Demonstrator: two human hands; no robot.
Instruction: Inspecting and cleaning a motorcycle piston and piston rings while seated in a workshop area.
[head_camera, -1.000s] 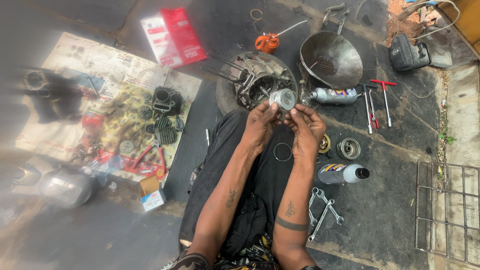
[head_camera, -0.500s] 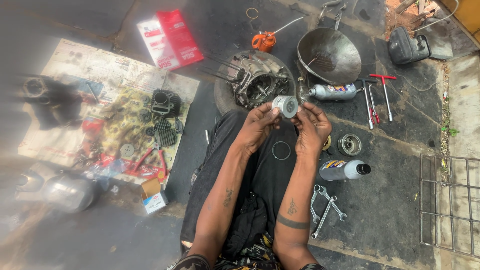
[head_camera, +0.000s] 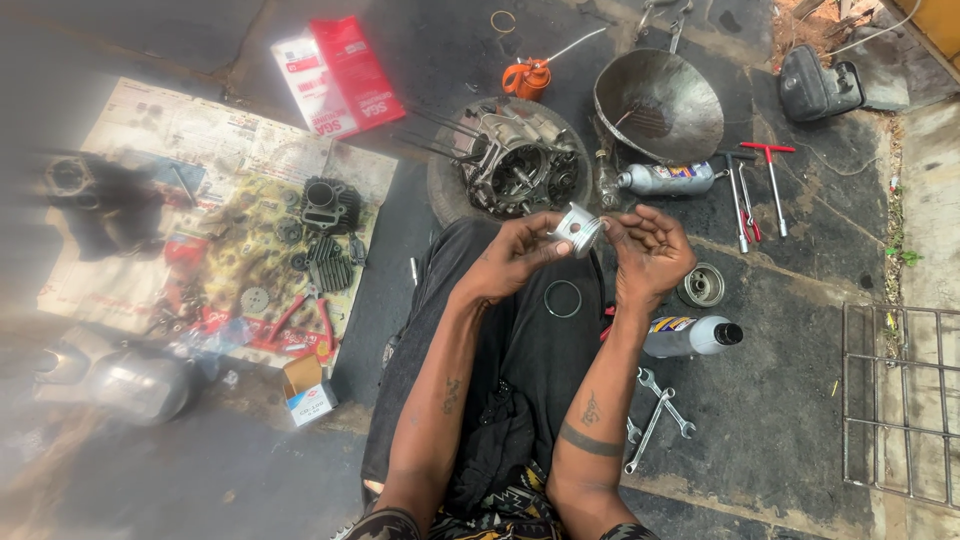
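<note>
My left hand (head_camera: 518, 255) grips a small silver engine piston (head_camera: 578, 228) from the left, holding it up over my lap. My right hand (head_camera: 648, 252) meets the piston from the right, its fingertips pinched at the piston's edge. Below the hands a thin metal ring (head_camera: 563, 298) lies on my dark trousers. Just beyond the hands sits an opened engine case (head_camera: 515, 165) resting on a tyre.
A metal bowl (head_camera: 658, 105), orange oil can (head_camera: 527, 78), grey spray bottle (head_camera: 665, 179), T-handle wrenches (head_camera: 770, 180), a small round part (head_camera: 702, 285), an oil bottle (head_camera: 690, 335) and spanners (head_camera: 655, 415) lie around. Newspaper (head_camera: 220, 180) with engine parts at left; wire rack (head_camera: 900, 400) at right.
Both hands stay together on the piston and have turned it slightly. The camera view has shifted a little; nothing else moved.
</note>
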